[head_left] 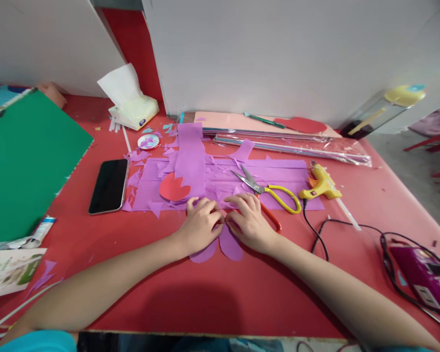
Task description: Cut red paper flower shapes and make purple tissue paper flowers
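Observation:
My left hand (204, 222) and my right hand (250, 220) meet near the front middle of the table. Fingers and thumbs are pinched on a purple paper cut-out (231, 246), whose rounded lobes show below them. Its upper part is hidden by my hands. Just beyond lie purple paper sheets (293, 171) strewn with scraps, and a wide purple strip (190, 151) lies across them. A red tulip-shaped cut-out (173, 187) rests on that strip, left of my left hand. Scissors (258, 188) with yellow and orange-red handles lie partly spread beyond my right hand.
A yellow glue gun (322, 183) with its cord lies at right, near a purple power box (421, 278). At left are a phone (109, 187), a green board (29, 156) and a tissue pack (135, 112). Wrapped paper packs (293, 146) line the back wall.

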